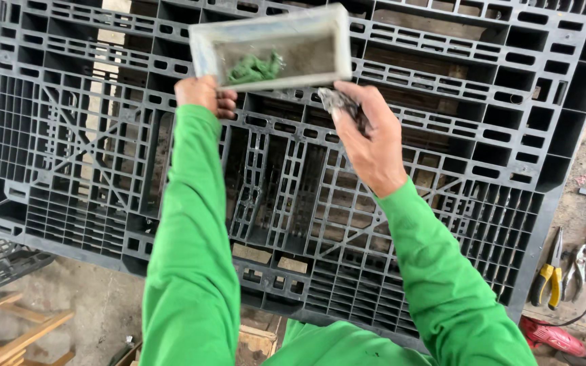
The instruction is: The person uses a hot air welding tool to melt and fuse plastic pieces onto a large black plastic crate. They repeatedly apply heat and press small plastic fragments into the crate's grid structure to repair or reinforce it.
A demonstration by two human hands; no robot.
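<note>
My left hand [201, 95] grips the near left rim of a shallow, dusty clear plastic tray [201, 51], held up over a black plastic pallet [69, 135]. Inside the tray lies a small green crumpled piece [254, 68]. My right hand [367, 139] sits just below the tray's near right corner and pinches a small dark grey scrap [339, 102] between thumb and fingers. Both arms wear bright green sleeves.
The pallet's open grid fills most of the view. On the concrete floor at right lie yellow-handled pliers [548, 274], grey pliers [576, 268], a red power tool [554, 335] and its cord. Wooden slats [8, 329] and a black grid piece [1, 264] are at lower left.
</note>
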